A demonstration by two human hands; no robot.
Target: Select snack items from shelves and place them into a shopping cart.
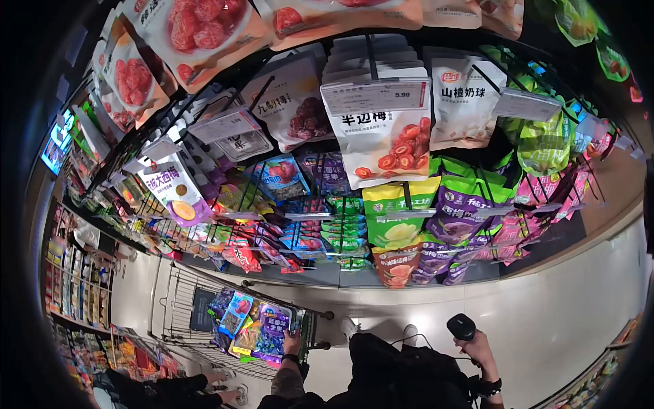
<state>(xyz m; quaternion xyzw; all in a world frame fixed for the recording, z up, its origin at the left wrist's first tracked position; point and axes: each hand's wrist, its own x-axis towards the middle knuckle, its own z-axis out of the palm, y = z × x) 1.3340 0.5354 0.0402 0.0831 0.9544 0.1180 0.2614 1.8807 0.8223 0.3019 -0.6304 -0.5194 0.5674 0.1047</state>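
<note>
In the head view, my left hand (291, 343) reaches into the shopping cart (194, 300) and grips the right edge of a purple snack bag (271, 330). Under and beside that bag lie a blue snack bag (236, 313) and several other colourful packets. My right hand (479, 347), with a dark band on its wrist, is closed around a black handheld device (461, 327) with a rounded end. It is held out to the right over the floor, away from the shelf. The device's exact kind is not clear.
A curved rack of hanging snack bags (385, 143) with price tags (373, 97) spans the view ahead. Green and purple bags (463, 211) hang lower down. Another person (163, 388) is at the lower left, beside more shelves (78, 273). Pale floor tiles (538, 307) lie below.
</note>
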